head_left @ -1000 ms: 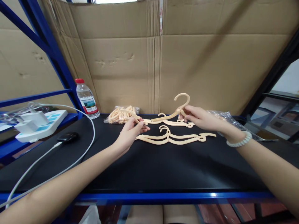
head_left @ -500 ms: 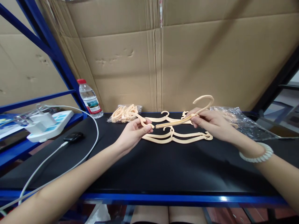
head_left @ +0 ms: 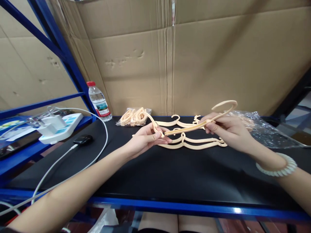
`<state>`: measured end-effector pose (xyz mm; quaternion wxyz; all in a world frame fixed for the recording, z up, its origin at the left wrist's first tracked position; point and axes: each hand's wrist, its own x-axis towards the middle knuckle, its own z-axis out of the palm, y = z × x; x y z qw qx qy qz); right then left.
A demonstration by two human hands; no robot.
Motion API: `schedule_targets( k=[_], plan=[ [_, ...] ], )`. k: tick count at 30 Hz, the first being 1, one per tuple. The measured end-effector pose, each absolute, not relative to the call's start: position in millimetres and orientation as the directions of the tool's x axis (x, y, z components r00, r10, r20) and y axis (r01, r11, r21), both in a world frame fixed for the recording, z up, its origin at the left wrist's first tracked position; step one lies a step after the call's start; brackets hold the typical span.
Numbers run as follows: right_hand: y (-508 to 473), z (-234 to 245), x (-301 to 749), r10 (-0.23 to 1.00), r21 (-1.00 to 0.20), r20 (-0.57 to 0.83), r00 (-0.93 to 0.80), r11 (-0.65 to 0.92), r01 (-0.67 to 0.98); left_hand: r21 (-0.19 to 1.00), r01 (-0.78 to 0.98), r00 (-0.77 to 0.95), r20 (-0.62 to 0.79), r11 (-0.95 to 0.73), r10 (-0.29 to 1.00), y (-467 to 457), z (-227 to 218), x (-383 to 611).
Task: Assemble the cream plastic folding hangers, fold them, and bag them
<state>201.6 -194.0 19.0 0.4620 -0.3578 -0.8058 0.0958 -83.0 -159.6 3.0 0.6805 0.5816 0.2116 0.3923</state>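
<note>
- Black matting covers a blue-framed shelf, with flattened cardboard standing behind it as a wall.
- The left hand hovers just above the mat near its middle, fingers curled shut and thumb pressing on a beige hanger arm that slants up and to the left.
- The right hand is held above the mat, fingers pinched closed on a hooked piece whose hook rises to the right.
- The ends of both pieces meet beside the left fingertips; whether they are joined cannot be told.
- Finished hangers lie flat on the mat under and between the hands.
- A bag of beige parts sits at the back, left of the hands, with a water bottle further left.
- A clear plastic bag lies behind the right hand.
- A white cable loops over the mat's left end, near a small black device and a power strip.
- A pale bead bracelet circles the right wrist.
</note>
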Motion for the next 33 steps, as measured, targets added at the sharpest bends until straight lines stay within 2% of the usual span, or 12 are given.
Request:
schedule_targets(
  k=[17, 33],
  plan=[
    [-202, 19, 191, 0.681, -0.463, 0.661, -0.316, 0.701, 0.543, 0.952, -0.305, 0.575, 0.166, 0.022, 0.801, -161, 3, -82],
    [-212, 6, 179, 0.622, -0.4, 0.743, -0.247, 0.709, 0.581, 0.938, -0.306, 0.395, 0.283, -0.166, 0.874, -168, -2, -76]
  ],
)
